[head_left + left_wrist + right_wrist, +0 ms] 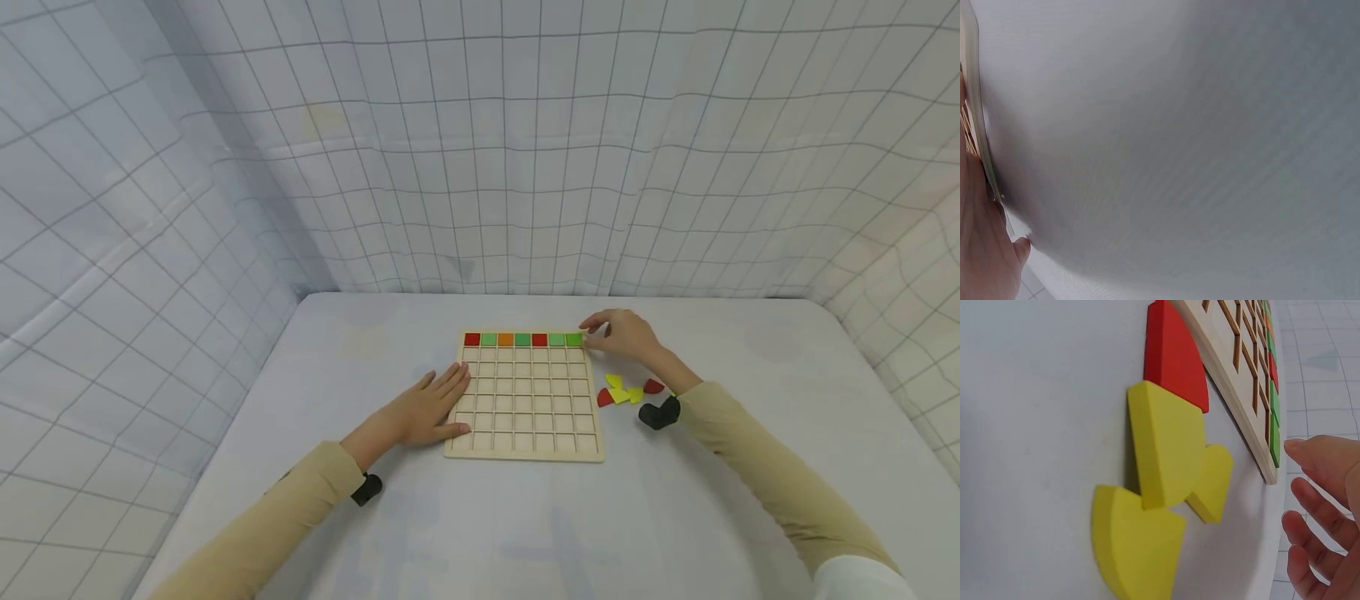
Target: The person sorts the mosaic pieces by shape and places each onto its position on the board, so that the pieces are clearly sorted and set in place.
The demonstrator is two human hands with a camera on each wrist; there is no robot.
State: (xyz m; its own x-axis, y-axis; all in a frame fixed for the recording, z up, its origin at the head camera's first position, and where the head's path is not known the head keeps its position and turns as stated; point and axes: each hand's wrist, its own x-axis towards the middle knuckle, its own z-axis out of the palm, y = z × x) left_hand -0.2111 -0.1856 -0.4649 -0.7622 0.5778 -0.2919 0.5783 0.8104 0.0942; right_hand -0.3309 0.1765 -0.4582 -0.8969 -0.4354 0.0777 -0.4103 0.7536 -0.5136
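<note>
A wooden grid board (525, 392) lies flat on the table, its far row filled with red, orange and green square tiles. My left hand (427, 410) rests on the board's left edge, fingers straight and thumb apart. By the far right corner, my right hand (628, 335) is nearest the last green tile (573, 340), its thumb and forefinger spread with a gap between them. In the right wrist view that hand's fingers bend loosely around nothing, and the thumb appears just off the green tile (1275, 445). Whether it touches, I cannot tell.
Right of the board, yellow pieces (1166, 444) with a rounded side lie clustered, some overlapping. Red pieces (654, 386) of similar shape lie with them. Black wrist gear (660, 413) hangs under the right sleeve. White gridded curtains (525, 167) enclose the table.
</note>
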